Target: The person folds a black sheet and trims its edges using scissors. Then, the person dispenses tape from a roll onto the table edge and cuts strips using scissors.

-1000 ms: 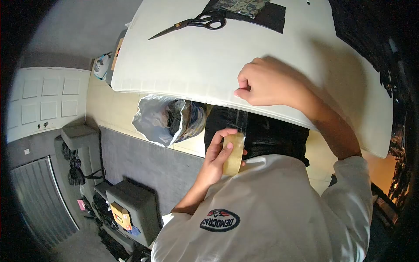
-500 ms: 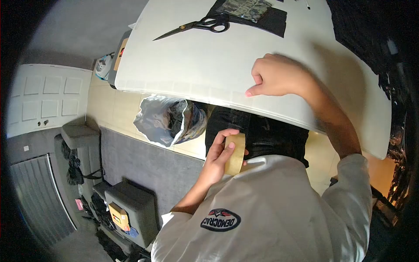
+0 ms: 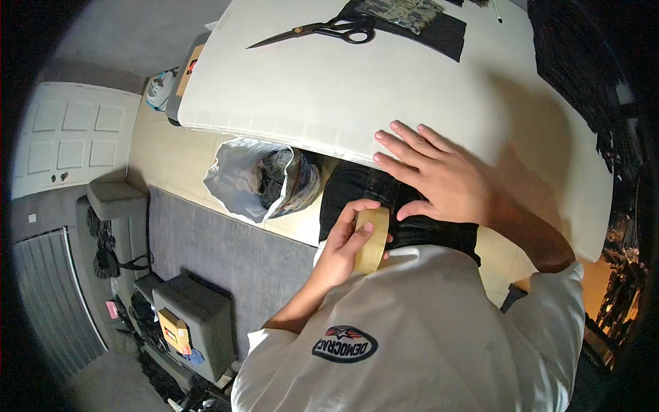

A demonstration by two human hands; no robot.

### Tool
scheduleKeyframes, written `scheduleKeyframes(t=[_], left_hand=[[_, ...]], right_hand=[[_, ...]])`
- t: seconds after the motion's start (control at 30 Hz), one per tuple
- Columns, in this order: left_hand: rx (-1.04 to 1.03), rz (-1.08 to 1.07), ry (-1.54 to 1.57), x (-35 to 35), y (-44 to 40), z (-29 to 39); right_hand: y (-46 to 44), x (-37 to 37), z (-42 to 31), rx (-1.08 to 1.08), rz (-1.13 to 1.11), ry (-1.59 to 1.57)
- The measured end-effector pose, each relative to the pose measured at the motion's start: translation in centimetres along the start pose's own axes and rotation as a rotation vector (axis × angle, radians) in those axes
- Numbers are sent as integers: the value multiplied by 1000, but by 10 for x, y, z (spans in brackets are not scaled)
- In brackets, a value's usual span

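My left hand (image 3: 343,244) is closed around a roll of beige tape (image 3: 371,240), held upright over my lap against the shirt front. Its thumb lies across the tape's face. My right hand (image 3: 436,175) is open, fingers spread and pointing up and left, above the front edge of the white table (image 3: 316,89). The thumb is apart from the fingers and close to the tape roll, not touching it. Large black scissors (image 3: 322,29) lie on the table, well beyond both hands.
Black fabric pieces (image 3: 443,40) and a camouflage-patterned packet (image 3: 405,12) lie beside the scissors. A white plastic bag (image 3: 237,182) with dark material stands on the floor near my lap. Dark fabric (image 3: 576,75) hangs along the table's right edge. A grey ottoman (image 3: 195,309) carries a small box.
My right hand has come back from over the table toward my lap, and its curled fingers have opened and spread. The left hand keeps hold of the tape roll, and the view has shifted slightly.
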State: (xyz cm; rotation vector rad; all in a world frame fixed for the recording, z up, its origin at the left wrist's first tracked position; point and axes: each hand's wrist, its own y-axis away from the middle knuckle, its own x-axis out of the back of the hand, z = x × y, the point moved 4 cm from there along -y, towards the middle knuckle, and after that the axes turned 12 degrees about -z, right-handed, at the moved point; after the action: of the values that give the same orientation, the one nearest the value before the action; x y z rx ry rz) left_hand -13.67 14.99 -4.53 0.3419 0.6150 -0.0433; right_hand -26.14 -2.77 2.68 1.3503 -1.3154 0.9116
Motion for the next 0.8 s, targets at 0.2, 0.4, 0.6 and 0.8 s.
scheduleKeyframes(t=[0.2, 0.4, 0.6, 0.8], left_hand=[[-9, -29, -5, 2, -2, 0], [14, -30, -19, -1, -2, 3], [14, -20, -24, 0, -4, 3], [23, -19, -48, 1, -3, 0]], right_hand=[[3, 23, 5, 36, -3, 113], [-89, 58, 88, -225, 139, -9], [-175, 68, 157, -177, 205, 24], [-218, 52, 193, -239, 120, 122]])
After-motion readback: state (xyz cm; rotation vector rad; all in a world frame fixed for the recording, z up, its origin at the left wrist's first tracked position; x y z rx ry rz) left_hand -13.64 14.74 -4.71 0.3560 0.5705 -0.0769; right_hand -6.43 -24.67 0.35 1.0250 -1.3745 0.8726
